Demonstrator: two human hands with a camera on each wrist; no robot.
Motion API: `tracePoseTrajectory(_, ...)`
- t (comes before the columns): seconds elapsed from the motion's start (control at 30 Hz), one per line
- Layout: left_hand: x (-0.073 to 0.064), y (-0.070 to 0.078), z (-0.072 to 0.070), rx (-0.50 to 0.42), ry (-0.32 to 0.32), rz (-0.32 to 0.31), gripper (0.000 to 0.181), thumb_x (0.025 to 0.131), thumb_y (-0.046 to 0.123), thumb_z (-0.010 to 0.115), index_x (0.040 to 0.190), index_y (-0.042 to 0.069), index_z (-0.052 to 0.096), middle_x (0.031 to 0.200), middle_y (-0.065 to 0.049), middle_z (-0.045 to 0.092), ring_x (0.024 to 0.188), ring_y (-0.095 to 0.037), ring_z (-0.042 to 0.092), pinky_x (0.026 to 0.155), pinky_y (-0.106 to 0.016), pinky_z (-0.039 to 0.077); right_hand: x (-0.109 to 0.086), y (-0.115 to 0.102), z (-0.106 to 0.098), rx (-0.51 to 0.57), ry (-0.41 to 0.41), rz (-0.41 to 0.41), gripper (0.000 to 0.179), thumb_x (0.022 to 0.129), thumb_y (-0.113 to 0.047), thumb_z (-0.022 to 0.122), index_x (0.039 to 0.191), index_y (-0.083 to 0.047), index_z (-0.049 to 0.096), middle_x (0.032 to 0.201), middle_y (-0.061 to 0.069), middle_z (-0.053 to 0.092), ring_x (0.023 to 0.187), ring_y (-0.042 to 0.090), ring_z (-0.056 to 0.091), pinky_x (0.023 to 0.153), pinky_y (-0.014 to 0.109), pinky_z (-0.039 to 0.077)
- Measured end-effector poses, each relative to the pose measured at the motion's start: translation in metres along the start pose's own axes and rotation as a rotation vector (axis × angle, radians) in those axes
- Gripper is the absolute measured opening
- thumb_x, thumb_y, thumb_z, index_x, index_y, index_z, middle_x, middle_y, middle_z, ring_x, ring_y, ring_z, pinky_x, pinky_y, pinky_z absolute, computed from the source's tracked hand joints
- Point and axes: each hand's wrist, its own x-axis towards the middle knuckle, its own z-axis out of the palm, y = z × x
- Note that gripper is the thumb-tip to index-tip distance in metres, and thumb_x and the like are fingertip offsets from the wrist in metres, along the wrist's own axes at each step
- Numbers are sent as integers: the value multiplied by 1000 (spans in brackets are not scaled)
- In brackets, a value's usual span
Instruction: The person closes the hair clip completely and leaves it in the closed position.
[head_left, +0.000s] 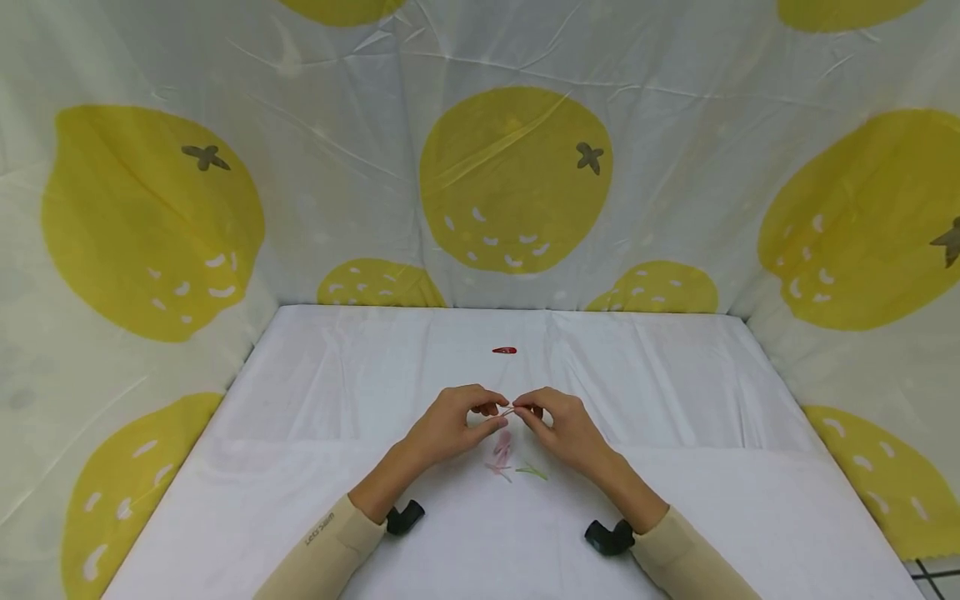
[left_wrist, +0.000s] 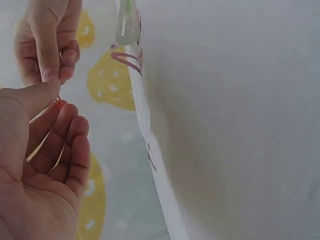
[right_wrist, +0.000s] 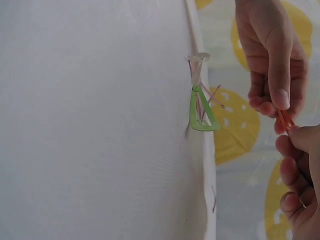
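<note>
A thin orange piece (right_wrist: 284,120), partly hidden by fingertips, is held between the two hands: its left end is pinched in the left grip (head_left: 454,422), its right end in the right grip (head_left: 564,425). It is held above the surface (head_left: 300,467). Pink clips (head_left: 502,447) and a green clip (head_left: 532,472) are seen nearer, a red clip (head_left: 505,351) farther away.

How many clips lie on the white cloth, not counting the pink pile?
2: the red clip, beyond the left hand and right hand; the green clip, just right of the pink pile. The pile may hide more.
</note>
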Motion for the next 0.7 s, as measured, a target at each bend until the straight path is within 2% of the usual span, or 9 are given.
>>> tracePoseTrajectory(0.2, 5, -3, -2, 0, 34, 10, 25, 93, 22, 79, 115, 12, 75, 99, 1, 75, 89, -10, 69, 84, -28, 58, 6, 1, -2, -7, 39, 4, 17, 90, -5, 78, 107, -10, 76, 92, -4, 73, 76, 6, 57, 65, 33, 55)
tracePoseTrajectory(0.43, 14, -8, -9, 20, 94, 3, 22, 93, 24, 79, 113, 14, 76, 99, 4, 75, 90, -9, 70, 84, -27, 58, 16, 4, -3, -12, 64, 7, 17, 91, -6, 78, 108, -11, 76, 90, -3, 71, 74, 8, 56, 63, 35, 54)
tracePoseTrajectory(0.7, 23, -10, -13, -3, 140, 20, 22, 94, 23, 78, 113, 11, 76, 99, 2, 75, 89, -17, 72, 81, -35, 59, 26, 5, -8, -30, 70, 42, 18, 92, -10, 78, 110, -9, 77, 91, -2, 73, 73, 8, 55, 61, 36, 53)
